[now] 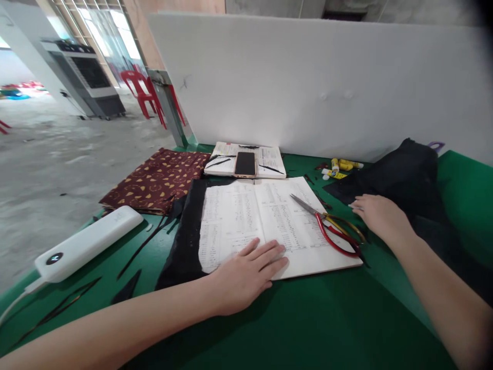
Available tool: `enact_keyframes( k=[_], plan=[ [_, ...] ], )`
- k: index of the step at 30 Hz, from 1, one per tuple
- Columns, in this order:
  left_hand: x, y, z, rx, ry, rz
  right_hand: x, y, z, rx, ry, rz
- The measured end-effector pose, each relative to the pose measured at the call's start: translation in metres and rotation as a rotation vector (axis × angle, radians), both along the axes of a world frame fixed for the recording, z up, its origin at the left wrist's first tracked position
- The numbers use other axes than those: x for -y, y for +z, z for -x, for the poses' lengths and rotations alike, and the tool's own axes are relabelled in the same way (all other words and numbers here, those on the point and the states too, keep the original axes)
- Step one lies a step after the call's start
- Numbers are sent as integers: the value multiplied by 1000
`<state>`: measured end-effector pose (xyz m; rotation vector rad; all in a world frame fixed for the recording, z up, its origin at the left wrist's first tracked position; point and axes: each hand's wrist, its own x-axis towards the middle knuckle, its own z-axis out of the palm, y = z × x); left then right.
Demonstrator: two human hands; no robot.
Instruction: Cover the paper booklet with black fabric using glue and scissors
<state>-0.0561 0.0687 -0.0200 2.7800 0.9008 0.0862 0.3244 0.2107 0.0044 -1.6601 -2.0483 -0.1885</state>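
Observation:
My left hand (pixel 252 277) lies flat, fingers stretched, across the lower middle of an open book (pixel 285 216) with printed columns. Black fabric (pixel 185 231) covers the book's left margin. Scissors (pixel 327 226) with red and yellow handles rest on the right page, blades pointing up and left. To the right of them, my right hand (pixel 379 216) is closed beside a heap of black cloth (pixel 396 164). Something small and whitish shows at its fingertips, too small to name.
Yellow glue tubes (pixel 342 165) lie at the back right. Behind the book, a phone (pixel 245 163) sits on another open book (pixel 269 155). Patterned maroon fabric (pixel 154 180), a white power bank (pixel 92 241) and black scraps (pixel 129 288) are on the left. A white board (pixel 308 82) stands behind.

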Motion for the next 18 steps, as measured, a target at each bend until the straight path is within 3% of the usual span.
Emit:
enact_keyframes(
  k=[5,7,10,13,18],
  plan=[
    [-1,2,-1,8,-9,52,25,31,54,-235,61,-24],
    [-1,2,-4,29,-12,65,39,43,85,-449,146,6],
    [-1,1,-9,55,-4,75,57,51,132,-566,270,86],
    [0,-1,-16,76,4,62,63,44,168,-754,429,298],
    [3,-3,-20,102,24,16,50,9,193,-638,507,373]
  ],
)
